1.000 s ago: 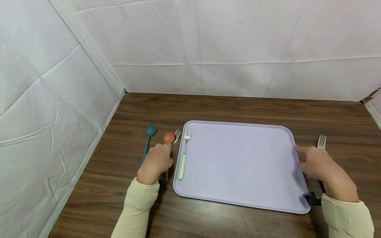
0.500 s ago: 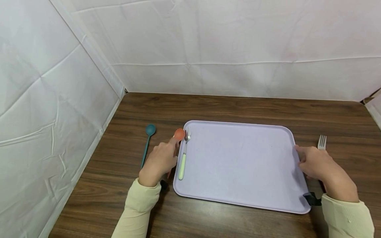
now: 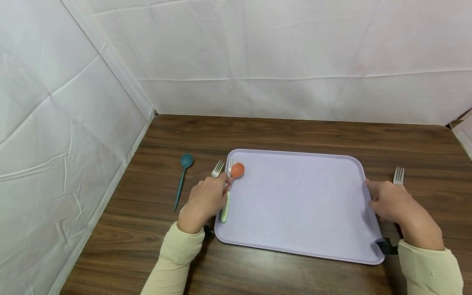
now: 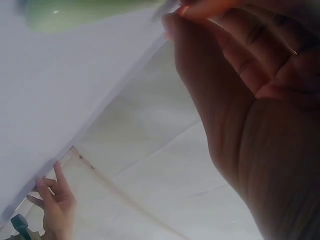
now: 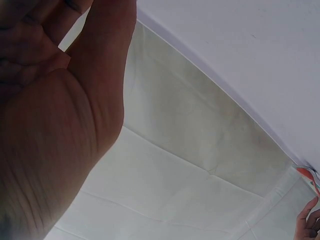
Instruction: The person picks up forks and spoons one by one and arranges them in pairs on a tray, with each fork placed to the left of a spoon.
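My left hand (image 3: 206,196) pinches the orange spoon (image 3: 237,170) by its handle, its bowl over the left part of the lilac tray (image 3: 295,205). Under the spoon, a fork with a pale green handle (image 3: 225,209) lies along the tray's left side; that handle also shows large in the left wrist view. Just left of the tray, another fork (image 3: 218,167) shows its tines, the rest hidden by my left hand. At the opposite side, my right hand (image 3: 392,203) touches the tray's right rim with extended fingers. A fork (image 3: 398,176) lies partly hidden beneath that hand.
A teal spoon (image 3: 187,161) lies on the dark wooden table (image 3: 295,135), left of my left hand. White cloth (image 3: 295,61) hangs behind the table, and more white cloth (image 3: 73,184) stands along its left side.
My left hand has carried the orange spoon rightward from the table over the tray's left edge, uncovering the teal spoon's handle. The right hand and tray stay put.
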`<state>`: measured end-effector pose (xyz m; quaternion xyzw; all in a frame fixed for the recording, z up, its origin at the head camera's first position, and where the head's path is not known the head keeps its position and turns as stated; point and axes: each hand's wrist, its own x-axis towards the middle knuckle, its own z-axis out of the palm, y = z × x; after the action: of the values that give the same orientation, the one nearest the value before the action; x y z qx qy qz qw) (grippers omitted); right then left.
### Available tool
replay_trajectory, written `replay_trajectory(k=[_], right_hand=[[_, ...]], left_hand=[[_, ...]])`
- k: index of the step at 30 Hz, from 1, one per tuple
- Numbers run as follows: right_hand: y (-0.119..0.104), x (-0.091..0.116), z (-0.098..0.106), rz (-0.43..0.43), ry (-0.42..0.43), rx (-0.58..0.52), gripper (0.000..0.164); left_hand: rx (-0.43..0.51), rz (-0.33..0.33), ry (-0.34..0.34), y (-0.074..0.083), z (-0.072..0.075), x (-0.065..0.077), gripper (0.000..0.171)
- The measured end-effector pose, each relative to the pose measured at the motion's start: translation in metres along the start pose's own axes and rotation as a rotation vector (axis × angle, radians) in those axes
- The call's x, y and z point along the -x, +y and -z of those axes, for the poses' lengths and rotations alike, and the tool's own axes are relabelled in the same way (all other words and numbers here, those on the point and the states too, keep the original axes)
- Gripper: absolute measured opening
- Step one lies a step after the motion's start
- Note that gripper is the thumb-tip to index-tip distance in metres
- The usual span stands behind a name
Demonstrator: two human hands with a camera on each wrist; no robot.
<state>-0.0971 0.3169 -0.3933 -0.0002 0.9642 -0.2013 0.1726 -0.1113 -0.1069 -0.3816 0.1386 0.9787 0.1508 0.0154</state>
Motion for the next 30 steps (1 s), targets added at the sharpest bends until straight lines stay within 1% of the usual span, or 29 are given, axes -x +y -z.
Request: replay_trajectory(k=[4,8,12,15,18,20,23,25,28,30], right_hand=[[0.0,0.0,0.0,0.006,0.0,0.0,0.06],[0.0,0.0,0.001,0.008,0.001,0.001,0.06],[0.0,0.0,0.001,0.002,-0.007,-0.004,0.06],[0.001,-0.001,0.001,0.0,-0.009,-0.008,0.06],[0.001,-0.001,0.001,-0.003,-0.009,-0.01,0.061],[0.001,-0.001,0.001,-0.005,-0.012,-0.011,0.061],[0.001,-0.001,0.001,-0.007,-0.019,-0.014,0.061],[0.001,-0.001,0.001,-0.004,-0.017,-0.013,0.061],[0.002,-0.001,0.001,0.001,-0.015,-0.01,0.061],[0.002,-0.002,0.001,0.002,-0.013,-0.008,0.061]], left_hand=[[-0.013,-0.01,-0.008,0.003,-0.002,-0.001,0.015],[-0.015,-0.027,0.002,0.005,-0.003,-0.002,0.009],[-0.022,-0.056,0.037,0.006,-0.007,-0.004,0.006],[-0.041,-0.09,0.06,0.006,-0.009,-0.005,0.003],[-0.056,-0.126,0.07,0.007,-0.011,-0.007,0.016],[-0.043,-0.146,0.068,0.008,-0.012,-0.008,0.022],[-0.012,-0.162,0.06,0.009,-0.012,-0.009,0.021],[-0.003,-0.178,0.063,0.01,-0.011,-0.008,0.015],[-0.032,-0.216,0.07,0.01,-0.009,-0.005,0.005],[-0.051,-0.238,0.048,0.011,-0.008,-0.003,0.013]])
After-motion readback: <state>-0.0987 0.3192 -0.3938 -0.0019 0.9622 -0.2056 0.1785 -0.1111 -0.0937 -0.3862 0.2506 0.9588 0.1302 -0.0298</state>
